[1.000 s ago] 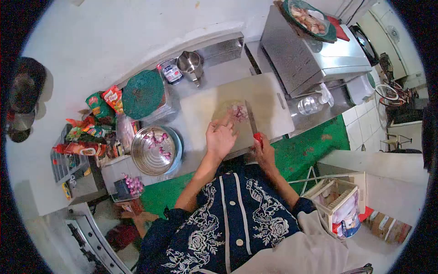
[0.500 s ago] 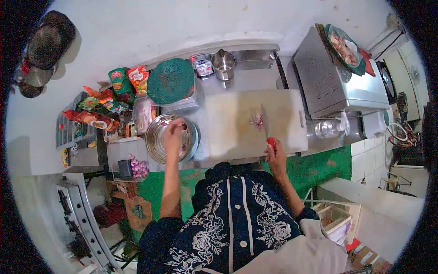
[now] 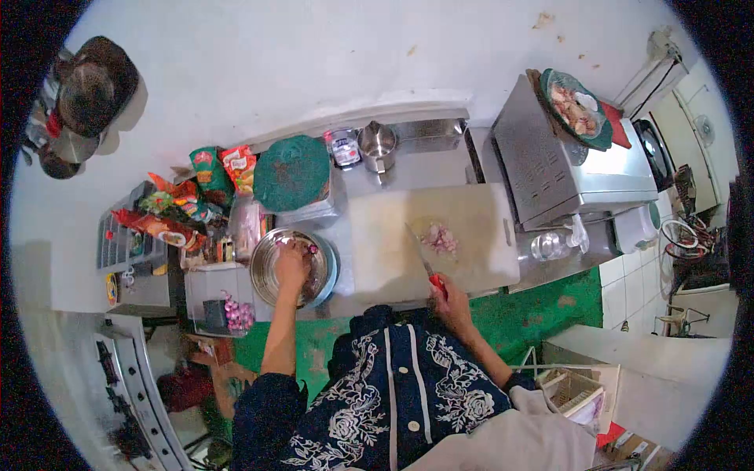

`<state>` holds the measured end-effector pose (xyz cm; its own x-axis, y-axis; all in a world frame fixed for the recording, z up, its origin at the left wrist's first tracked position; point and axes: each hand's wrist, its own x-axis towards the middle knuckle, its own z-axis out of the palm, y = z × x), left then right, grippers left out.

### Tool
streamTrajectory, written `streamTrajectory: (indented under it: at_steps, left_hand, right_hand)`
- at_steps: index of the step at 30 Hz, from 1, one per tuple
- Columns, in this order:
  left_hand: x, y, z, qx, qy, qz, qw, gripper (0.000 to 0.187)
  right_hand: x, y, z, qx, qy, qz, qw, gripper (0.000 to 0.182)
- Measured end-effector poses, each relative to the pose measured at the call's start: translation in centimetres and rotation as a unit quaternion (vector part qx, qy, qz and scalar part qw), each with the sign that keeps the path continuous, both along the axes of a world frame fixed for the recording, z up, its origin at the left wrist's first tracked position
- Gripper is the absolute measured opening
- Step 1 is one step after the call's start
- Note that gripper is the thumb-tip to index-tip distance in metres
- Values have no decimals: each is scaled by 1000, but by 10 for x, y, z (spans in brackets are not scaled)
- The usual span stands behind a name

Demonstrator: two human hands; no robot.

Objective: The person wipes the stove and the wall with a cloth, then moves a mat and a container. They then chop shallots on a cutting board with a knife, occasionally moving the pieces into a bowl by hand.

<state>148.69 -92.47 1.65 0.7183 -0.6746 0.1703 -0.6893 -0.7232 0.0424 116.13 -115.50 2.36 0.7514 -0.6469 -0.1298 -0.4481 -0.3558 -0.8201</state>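
My right hand (image 3: 451, 304) grips a knife by its red handle (image 3: 437, 286), with the blade (image 3: 417, 245) slanting up and left over the white cutting board (image 3: 377, 275). Beside the blade lies a small heap of chopped shallots (image 3: 440, 238). My left hand (image 3: 293, 268) reaches down into the steel bowl (image 3: 267, 296) left of the board. Its fingers point into the bowl and are mostly hidden, so what they hold does not show. A few purple shallots (image 3: 313, 249) show at the bowl's right inner side.
A tray holds peeled-looking shallots (image 3: 238, 312) at the left front. Behind stand a green-topped container (image 3: 292, 174), a jar (image 3: 343, 147), a steel jug (image 3: 377, 146) and food packets (image 3: 208, 174). A steel oven-like box (image 3: 561, 153) is at right, near a glass (image 3: 547, 246).
My left hand has lowered into the bowl; a dark piece was at its fingers before. My right hand has drawn the knife left, from right of the chopped shallots to their left side.
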Motion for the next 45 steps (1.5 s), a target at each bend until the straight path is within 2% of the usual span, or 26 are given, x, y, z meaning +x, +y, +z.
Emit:
streamTrajectory:
  at_steps: [3, 6, 9, 10, 12, 14, 16, 19, 22, 25, 28, 31, 34, 37, 43, 45]
  left_hand:
    - [8, -4, -3, 38, 85, 40, 995, 31]
    - [-1, -7, 23, 29, 83, 89, 992, 26]
    - [-20, -23, 60, -254, 164, 85, 949, 23]
    - [-27, -35, 65, -252, 145, 90, 953, 21]
    - [-54, -62, 68, -291, 198, 44, 935, 20]
    - [-79, -93, 55, -278, 229, -26, 933, 22]
    - [-103, -120, 32, -214, 329, -47, 919, 24]
    - [-126, -152, 14, -161, 335, -105, 922, 24]
    - [-138, -163, 4, -179, 322, -120, 922, 21]
    - [-140, -158, -10, -207, 294, -127, 924, 25]
    - [-145, -154, -14, -239, 339, -104, 904, 21]
    - [-145, -153, -16, -265, 275, -117, 917, 16]
    - [-143, -157, -16, -279, 259, -111, 918, 15]
    - [-147, -163, -8, -277, 381, 25, 882, 15]
    - [-148, -162, -11, -341, 333, -25, 878, 9]
    - [-149, -161, -9, -334, 352, -6, 874, 8]
  right_hand:
    - [0, -4, 14, 33, 16, -26, 999, 35]
    - [-4, -2, 12, 66, 6, -63, 996, 35]
    - [-11, -5, 5, 71, -5, -81, 994, 37]
    - [-14, -6, 3, 73, -3, -78, 994, 37]
    - [-12, -8, 4, 55, -12, -75, 996, 40]
    - [-7, -4, 0, 47, -22, -74, 996, 43]
    - [-2, -2, -6, 40, -31, -79, 996, 46]
    - [-1, 0, 4, -39, -51, -52, 997, 49]
    - [-9, 6, 8, 42, -3, -60, 997, 50]
    - [-14, 14, 17, 40, 2, -68, 997, 50]
    - [-18, 17, 18, 47, 58, -48, 996, 52]
    - [-17, 17, 22, 59, 74, -11, 996, 52]
    - [-16, 20, 7, 39, 28, 17, 999, 54]
    - [-12, 20, 4, -12, 106, 54, 993, 56]
    - [-5, 19, 12, -27, 170, 92, 981, 56]
    - [-5, 21, 9, -34, 182, 101, 978, 57]
